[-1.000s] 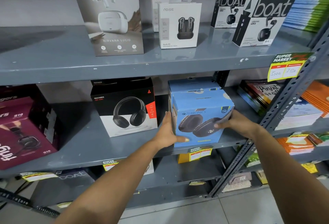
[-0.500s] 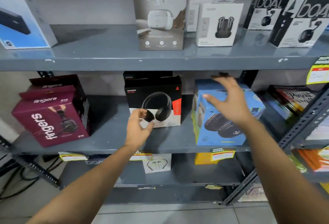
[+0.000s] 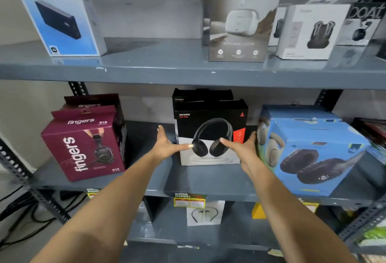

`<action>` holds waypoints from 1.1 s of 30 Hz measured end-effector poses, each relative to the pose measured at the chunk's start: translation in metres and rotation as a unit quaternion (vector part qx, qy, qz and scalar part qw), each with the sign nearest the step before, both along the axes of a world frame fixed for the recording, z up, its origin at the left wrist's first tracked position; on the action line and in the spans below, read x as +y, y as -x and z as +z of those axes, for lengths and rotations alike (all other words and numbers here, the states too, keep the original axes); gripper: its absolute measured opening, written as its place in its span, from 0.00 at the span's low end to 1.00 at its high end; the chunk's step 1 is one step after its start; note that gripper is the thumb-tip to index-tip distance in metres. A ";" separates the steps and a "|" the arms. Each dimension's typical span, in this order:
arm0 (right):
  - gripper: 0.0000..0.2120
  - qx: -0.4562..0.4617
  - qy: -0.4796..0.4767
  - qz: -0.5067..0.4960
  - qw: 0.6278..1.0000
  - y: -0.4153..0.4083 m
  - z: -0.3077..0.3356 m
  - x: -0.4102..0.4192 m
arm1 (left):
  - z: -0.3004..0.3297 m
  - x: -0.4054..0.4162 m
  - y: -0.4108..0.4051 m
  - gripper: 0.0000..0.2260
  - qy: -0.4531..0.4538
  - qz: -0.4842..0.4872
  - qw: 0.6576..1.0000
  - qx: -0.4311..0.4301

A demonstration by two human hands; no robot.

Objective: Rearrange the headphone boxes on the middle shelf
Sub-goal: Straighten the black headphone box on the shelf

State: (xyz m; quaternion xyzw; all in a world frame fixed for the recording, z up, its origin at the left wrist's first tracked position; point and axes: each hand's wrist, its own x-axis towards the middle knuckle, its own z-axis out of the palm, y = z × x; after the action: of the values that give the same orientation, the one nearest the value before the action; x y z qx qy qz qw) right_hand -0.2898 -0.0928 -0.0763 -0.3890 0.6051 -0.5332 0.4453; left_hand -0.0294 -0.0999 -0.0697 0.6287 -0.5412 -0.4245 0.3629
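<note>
On the grey middle shelf (image 3: 204,181) stand three sorts of headphone boxes. At the left is a maroon "fingers" box (image 3: 83,147), turned at an angle, with a second one behind it. In the middle is a black box (image 3: 208,112) with another black box behind it. At the right is a blue box (image 3: 317,154), also backed by a second one. My left hand (image 3: 167,144) lies against the black box's left side and my right hand (image 3: 242,147) against its right side. Both thumbs rest across its front.
The upper shelf (image 3: 146,66) carries a blue power-bank box (image 3: 60,11) and several earbud boxes (image 3: 238,24). A white neckband box (image 3: 205,213) and price tags (image 3: 189,200) sit below. Cables (image 3: 25,216) lie on the floor at the left. Slotted uprights flank the shelf.
Both hands left the blue box and moved left to the black box, now clasping its two sides. The view has shifted left, bringing the maroon boxes fully into sight.
</note>
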 end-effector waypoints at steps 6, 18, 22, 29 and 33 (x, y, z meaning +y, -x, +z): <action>0.55 -0.034 -0.020 0.135 0.990 0.020 -0.007 -0.021 | 0.011 -0.026 0.001 0.71 -0.022 -0.054 0.998 0.005; 0.54 -0.022 -0.011 0.170 0.985 0.018 -0.012 -0.044 | 0.002 -0.063 -0.003 0.73 0.001 -0.091 0.995 0.051; 0.38 -0.001 -0.027 0.182 0.983 0.007 -0.012 -0.050 | 0.000 -0.069 -0.007 0.58 0.019 -0.089 0.995 0.042; 0.48 0.029 -0.019 0.109 0.993 -0.006 -0.019 -0.049 | 0.002 -0.063 0.004 0.39 0.023 -0.017 0.992 0.126; 0.45 0.032 -0.012 0.071 0.997 -0.010 -0.018 -0.037 | 0.004 -0.050 0.008 0.34 0.037 0.000 0.990 0.139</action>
State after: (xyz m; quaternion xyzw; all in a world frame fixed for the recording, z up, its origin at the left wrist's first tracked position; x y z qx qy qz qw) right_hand -0.2797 -0.1301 -0.0945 -0.4426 0.5964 -0.4803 0.4666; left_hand -0.0379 -0.1497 -0.0653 0.5498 -0.5009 -0.4875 0.4573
